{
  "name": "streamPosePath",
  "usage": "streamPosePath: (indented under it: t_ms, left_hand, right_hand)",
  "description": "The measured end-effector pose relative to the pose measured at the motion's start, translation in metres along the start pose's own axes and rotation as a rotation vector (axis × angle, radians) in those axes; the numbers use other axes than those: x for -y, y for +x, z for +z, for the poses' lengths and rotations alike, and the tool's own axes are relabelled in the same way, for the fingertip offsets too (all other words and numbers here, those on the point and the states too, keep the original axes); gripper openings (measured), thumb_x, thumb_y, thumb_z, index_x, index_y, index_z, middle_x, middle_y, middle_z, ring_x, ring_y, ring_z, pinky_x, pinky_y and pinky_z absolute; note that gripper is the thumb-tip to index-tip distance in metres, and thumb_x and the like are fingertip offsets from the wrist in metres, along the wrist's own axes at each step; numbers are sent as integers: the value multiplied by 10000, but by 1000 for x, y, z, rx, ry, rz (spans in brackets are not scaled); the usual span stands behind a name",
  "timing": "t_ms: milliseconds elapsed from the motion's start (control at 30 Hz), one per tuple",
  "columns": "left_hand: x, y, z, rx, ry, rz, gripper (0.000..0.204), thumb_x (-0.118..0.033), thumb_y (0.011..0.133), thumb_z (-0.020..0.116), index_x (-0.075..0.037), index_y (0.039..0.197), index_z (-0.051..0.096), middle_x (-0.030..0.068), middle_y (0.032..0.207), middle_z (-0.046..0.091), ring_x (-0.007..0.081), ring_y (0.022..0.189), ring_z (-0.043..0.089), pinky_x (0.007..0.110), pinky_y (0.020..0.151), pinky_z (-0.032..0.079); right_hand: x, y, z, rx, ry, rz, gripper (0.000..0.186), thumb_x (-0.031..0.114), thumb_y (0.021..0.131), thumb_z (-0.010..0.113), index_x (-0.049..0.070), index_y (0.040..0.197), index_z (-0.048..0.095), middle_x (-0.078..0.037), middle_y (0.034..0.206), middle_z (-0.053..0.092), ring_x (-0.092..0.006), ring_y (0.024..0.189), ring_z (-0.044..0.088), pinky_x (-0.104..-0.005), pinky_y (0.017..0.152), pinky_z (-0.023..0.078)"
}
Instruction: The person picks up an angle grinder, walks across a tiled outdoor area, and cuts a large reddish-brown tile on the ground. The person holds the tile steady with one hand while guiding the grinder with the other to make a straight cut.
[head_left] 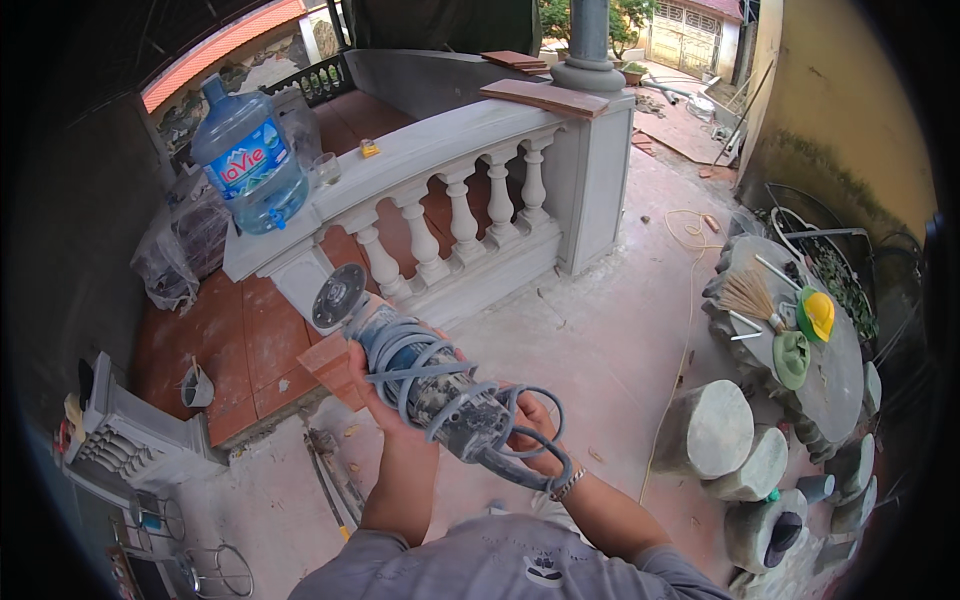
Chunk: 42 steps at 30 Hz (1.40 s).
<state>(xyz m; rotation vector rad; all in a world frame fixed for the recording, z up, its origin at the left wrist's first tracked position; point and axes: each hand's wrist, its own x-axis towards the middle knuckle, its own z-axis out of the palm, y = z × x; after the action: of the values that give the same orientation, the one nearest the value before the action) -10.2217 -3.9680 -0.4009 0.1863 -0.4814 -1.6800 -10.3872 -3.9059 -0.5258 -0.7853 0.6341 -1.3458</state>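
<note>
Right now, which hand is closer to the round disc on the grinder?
Left. The left hand grips the grinder body just behind the disc. The right hand holds the rear end by the cord, farther away.

Bare floor (600,340) lies open right of the hands; the balustrade (450,215) blocks ahead.

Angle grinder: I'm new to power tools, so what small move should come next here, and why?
Probably unwinding the cord: it is coiled round the angle grinder, which the left hand holds by the body and the right hand by the tail.
</note>
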Motion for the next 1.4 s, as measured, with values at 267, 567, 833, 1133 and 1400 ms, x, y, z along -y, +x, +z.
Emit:
streamPosePath:
  t_ms: [267, 567, 833, 1133, 1400]
  left_hand:
    - [168, 236, 20, 118, 26, -151, 832, -759, 920, 493, 12, 1211, 604, 250, 1072, 668, 413, 877, 711, 551, 741, 616]
    - [309, 485, 96, 234, 237, 68, 777, -676, 957, 523, 46, 1244, 541, 214, 1034, 641, 354, 857, 682, 510, 731, 610]
    - [464, 705, 116, 543, -102, -90, 796, -545, 928, 679, -33, 1463, 387, 155, 1391, 505, 300, 1324, 500, 582, 1159, 360]
    - [642, 935, 188, 675, -108, -192, 883, -540, 937, 702, 10, 1500, 302, 256, 1373, 507, 422, 1357, 495, 600, 1174, 379]
    - [819, 1100, 216, 717, -44, -7, 875, -557, 952, 662, 51, 1477, 315, 286, 1365, 510, 437, 1327, 508, 565, 1167, 396]
  right_hand:
    - [150, 151, -235, 15, -155, -149, 532, 449, 918, 787, 50, 1236, 637, -18, 918, 638, -134, 854, 605, -287, 792, 511]
    - [342, 235, -435, 254, 107, -137, 510, 482, 762, 915, 67, 920, 662, -106, 1006, 625, -164, 737, 664, -292, 645, 573]
    - [471, 322, -571, 350, 350, -482, 383, 316, 897, 825, -30, 1023, 721, -230, 1072, 662, -242, 804, 740, -307, 689, 634]
    - [631, 460, -693, -136, -108, -625, 293, 166, 821, 889, -8, 920, 675, -138, 847, 690, -198, 752, 691, -289, 626, 543]
    - [735, 573, -946, -1183, -658, -853, 315, 341, 1053, 644, 67, 907, 587, 35, 679, 529, -27, 589, 487, -204, 508, 399]
